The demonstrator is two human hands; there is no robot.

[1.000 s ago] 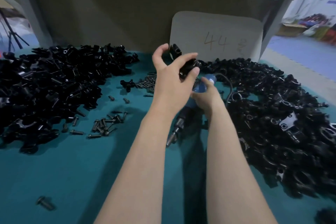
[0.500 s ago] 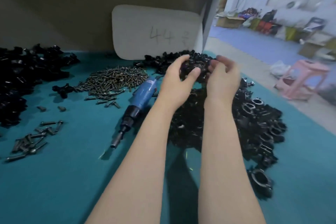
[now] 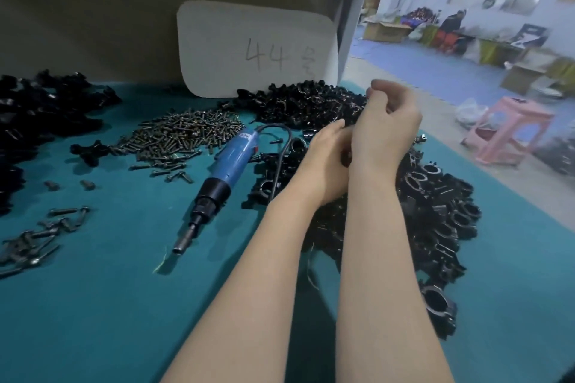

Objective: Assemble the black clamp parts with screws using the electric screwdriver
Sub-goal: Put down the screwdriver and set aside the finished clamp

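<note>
My left hand (image 3: 326, 162) and my right hand (image 3: 387, 130) are pressed together above the right-hand pile of black clamp parts (image 3: 435, 211). Both have curled fingers around a black clamp part (image 3: 345, 160). Only a sliver of that part shows between the palms. The back of my right hand faces the camera and covers my left fingertips. The blue electric screwdriver (image 3: 230, 165) lies on the teal mat to the left of my hands, bit end toward me, with nobody holding it. A heap of screws (image 3: 186, 134) sits behind it.
A second pile of black parts (image 3: 40, 109) fills the left side, with loose screws (image 3: 37, 236) in front of it. A white card marked 44 (image 3: 255, 50) leans at the back. The screwdriver's cable (image 3: 284, 146) loops into the right pile. A pink stool (image 3: 510, 130) stands beyond the table's right edge.
My right hand let go of the screwdriver, which now lies on the mat. Both hands moved to the right pile and closed together around a black part. The view swung right.
</note>
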